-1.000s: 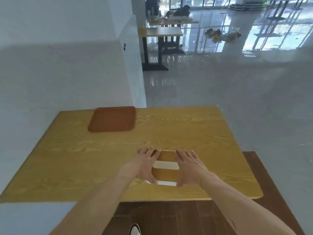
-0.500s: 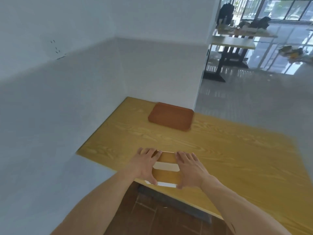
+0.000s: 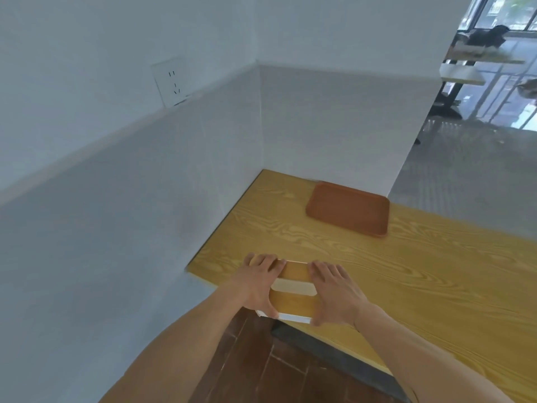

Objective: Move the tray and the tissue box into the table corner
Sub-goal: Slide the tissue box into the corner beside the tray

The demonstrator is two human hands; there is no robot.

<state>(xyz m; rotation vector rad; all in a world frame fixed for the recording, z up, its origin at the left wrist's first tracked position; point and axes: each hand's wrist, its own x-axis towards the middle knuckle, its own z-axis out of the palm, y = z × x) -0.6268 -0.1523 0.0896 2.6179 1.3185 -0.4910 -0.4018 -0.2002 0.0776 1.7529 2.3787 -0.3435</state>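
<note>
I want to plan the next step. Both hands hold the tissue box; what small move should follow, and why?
Probably slide the tissue box, gripped between left hand and right hand, forward-left toward the wall corner beside the tray: it sits at the near edge of the table.

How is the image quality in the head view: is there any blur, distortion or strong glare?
Head view: the whole frame is slightly soft, and the tray has smeared edges, like motion blur; the wide lens bends the wall lines and the table edge; the windows at top right are overexposed, with glare on the floor there; the hands, left hand and right hand, and the tissue box are evenly lit, without hard shadows.
</note>
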